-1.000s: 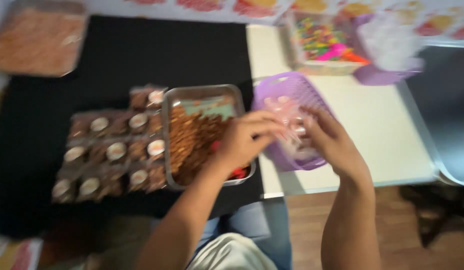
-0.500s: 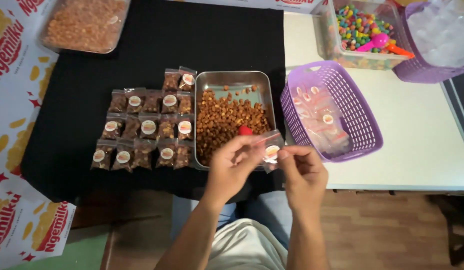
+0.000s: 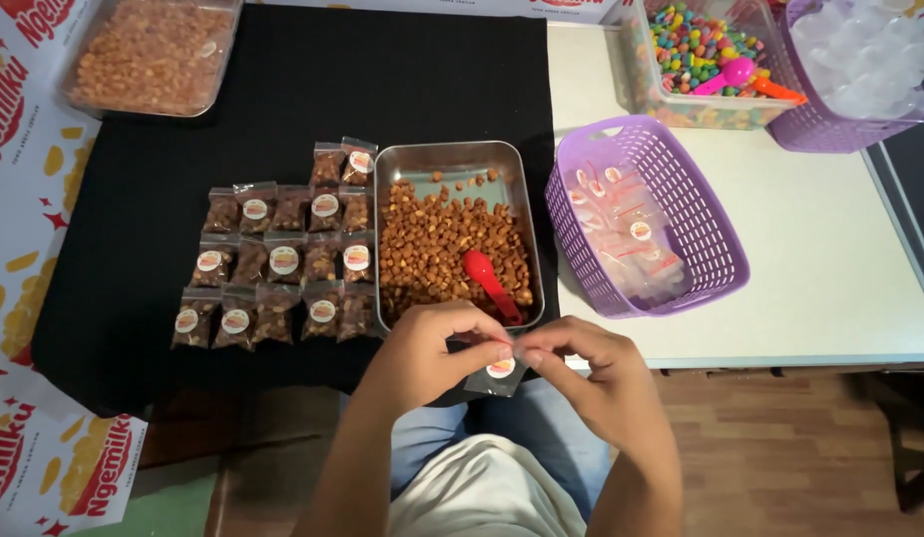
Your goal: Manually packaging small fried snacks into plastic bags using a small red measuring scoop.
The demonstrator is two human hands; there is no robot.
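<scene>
At bench edge | left hand [image 3: 432,348] and right hand [image 3: 581,363] both pinch small clear pouch [image 3: 497,376] | advice: part its mouth wide before reaching for red scoop [image 3: 487,281] in metal tray [image 3: 452,159].

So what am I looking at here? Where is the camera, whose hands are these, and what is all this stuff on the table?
There is no machine here: the one view comes from a camera worn on a person's head, looking down at their own bare hands. The left hand and right hand pinch a small clear plastic pouch with a round sticker between them, just in front of the table edge. Behind it sits a rectangular metal tray of brown snack pieces with a red plastic scoop lying in it. To its left, rows of small filled pouches lie on a black cloth. To its right, a purple plastic basket holds empty pouches. Farther back stands a clear tub of colourful candies.
</scene>
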